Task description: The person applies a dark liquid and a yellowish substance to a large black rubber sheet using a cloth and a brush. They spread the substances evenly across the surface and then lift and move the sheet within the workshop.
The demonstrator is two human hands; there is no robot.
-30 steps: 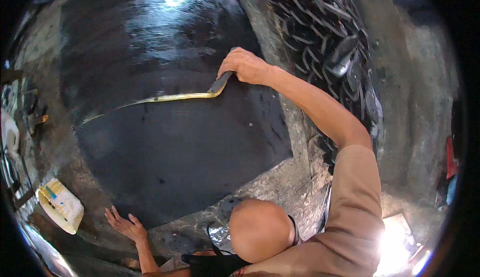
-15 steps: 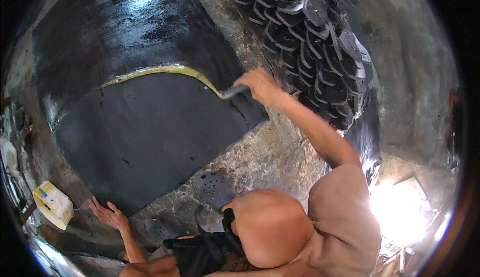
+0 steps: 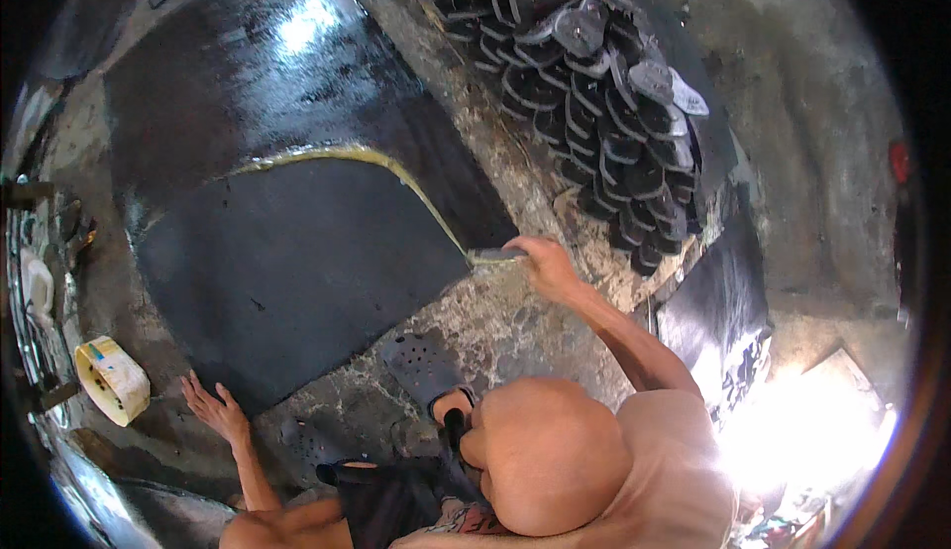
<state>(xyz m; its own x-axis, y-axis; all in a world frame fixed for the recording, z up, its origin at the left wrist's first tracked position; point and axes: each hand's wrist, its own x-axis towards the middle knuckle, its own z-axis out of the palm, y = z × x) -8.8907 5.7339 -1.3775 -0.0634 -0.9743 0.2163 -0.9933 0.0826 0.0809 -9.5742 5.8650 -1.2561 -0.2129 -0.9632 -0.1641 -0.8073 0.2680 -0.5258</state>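
- We judge the step in hand to be spreading: the yellow line (image 3: pixel 396 164) arcs across the black sheet (image 3: pixel 297 242), glossy beyond it and matte on our side.
- Our right hand (image 3: pixel 548 272) has its fingers closed on a flat dark scraper (image 3: pixel 492 255), whose tip is at the sheet's right-hand corner, where the line ends.
- Our left hand (image 3: pixel 220 412) is spread and holds nothing, near the sheet's near-left corner; we cannot tell whether it touches.
- We think a next move calls for turning the scraper at that corner and working yellow over the matte part, toward the near edge.
- Past the right edge, a strip of floor (image 3: pixel 515 306) separates the sheet from the pile of curved black pieces (image 3: pixel 614 143), giving our right hand some room.
- Closer in, a grey clog (image 3: pixel 418 359) sits just outside the near edge, and a pale tub (image 3: pixel 124 387) stands off the left edge; both limit wide sweeps.
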